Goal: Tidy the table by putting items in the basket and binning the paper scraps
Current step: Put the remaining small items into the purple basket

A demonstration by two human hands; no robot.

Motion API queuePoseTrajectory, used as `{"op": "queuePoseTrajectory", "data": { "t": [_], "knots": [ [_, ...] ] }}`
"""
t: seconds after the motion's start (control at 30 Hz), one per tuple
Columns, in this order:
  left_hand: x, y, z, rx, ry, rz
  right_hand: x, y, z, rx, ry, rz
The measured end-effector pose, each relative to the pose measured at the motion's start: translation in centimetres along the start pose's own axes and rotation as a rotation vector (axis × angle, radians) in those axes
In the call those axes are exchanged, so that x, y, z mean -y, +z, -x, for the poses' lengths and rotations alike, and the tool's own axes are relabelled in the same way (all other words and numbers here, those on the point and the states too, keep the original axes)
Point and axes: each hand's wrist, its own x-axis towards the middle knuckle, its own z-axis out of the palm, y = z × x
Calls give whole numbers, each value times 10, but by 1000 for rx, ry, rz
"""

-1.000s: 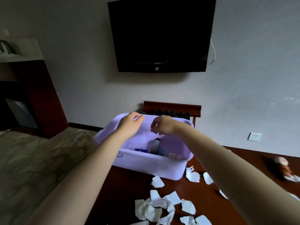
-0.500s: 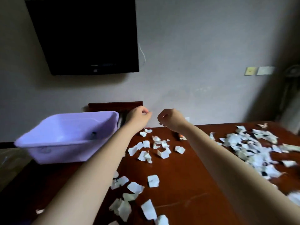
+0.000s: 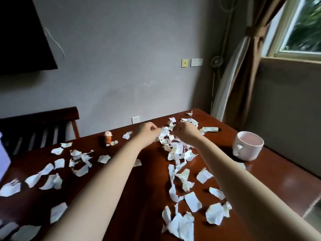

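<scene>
Currently our left hand [image 3: 149, 132] and right hand [image 3: 187, 135] hover with curled fingers over the paper scraps [image 3: 175, 150] heaped toward the far edge of the table [image 3: 151, 185]; we cannot tell whether either pinches a scrap. Basket [image 3: 3, 153] shows at the left edge, mug [image 3: 248, 146] near the right edge.

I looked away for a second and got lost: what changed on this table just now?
The left hand and right hand left the purple basket, now at the left edge, and swung right into the heap of paper scraps. Whether they hold any is unclear. Scraps stay scattered on the table.
</scene>
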Motion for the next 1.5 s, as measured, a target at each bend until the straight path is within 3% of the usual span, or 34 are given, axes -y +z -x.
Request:
{"op": "queuePoseTrajectory", "data": {
  "t": [0.23,0.4,0.57,0.7,0.8,0.9,0.97,1.13,1.3,1.4,1.5],
  "knots": [
    [-15,68,-49,93,2,-97,-95,-24,-47,-164,247,129],
    [-13,87,-78,45,50,-174,-138,-30,-75,-165,374,89],
    [-11,94,-90,25,91,-182,-157,-21,-82,-83,424,184],
    [-23,101,-85,-2,128,-73,-158,-19,-78,-171,457,201],
    [-36,103,-76,-29,129,-5,-150,-22,-74,-286,515,48],
    [-48,98,-64,-34,108,69,-137,-24,-65,-436,418,-89],
    [-53,92,-54,-36,100,102,-126,-22,-58,-439,319,-156],
    [-48,73,-24,4,2,229,-84,-8,-30,-357,145,-419],
    [-23,43,0,-20,-250,391,-17,11,10,-246,-68,-546],
    [0,23,11,-91,-400,541,20,26,25,-140,-161,-617],
    [21,-1,21,-219,-421,637,50,45,33,-79,-255,-611]
  ]
}}
